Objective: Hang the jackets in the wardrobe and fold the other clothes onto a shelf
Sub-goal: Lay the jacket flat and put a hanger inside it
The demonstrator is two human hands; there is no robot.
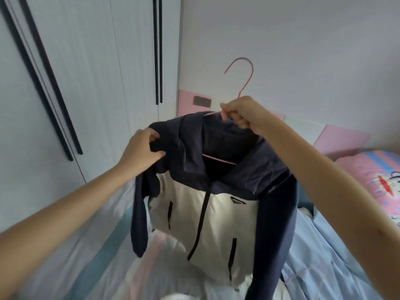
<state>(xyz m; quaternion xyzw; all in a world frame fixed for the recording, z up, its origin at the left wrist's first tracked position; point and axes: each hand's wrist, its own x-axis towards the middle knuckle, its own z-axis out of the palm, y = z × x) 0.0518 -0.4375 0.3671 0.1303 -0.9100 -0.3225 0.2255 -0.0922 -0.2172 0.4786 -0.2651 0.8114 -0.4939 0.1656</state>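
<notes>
A navy and white zip jacket [207, 204] hangs in the air in front of me on a pink wire hanger [244, 79], whose hook points up. My right hand [240, 113] grips the hanger at the base of the hook, above the collar. My left hand [142, 150] pinches the jacket's navy left shoulder fabric. The hanger's lower bar shows inside the open collar. Both navy sleeves dangle down at the sides.
The white wardrobe [86, 72] with long dark handles stands at the left, its doors shut. Below the jacket lies a bed with light blue sheets [324, 256] and pale clothes. A pink patterned pillow [376, 178] and pink headboard panels are at the right.
</notes>
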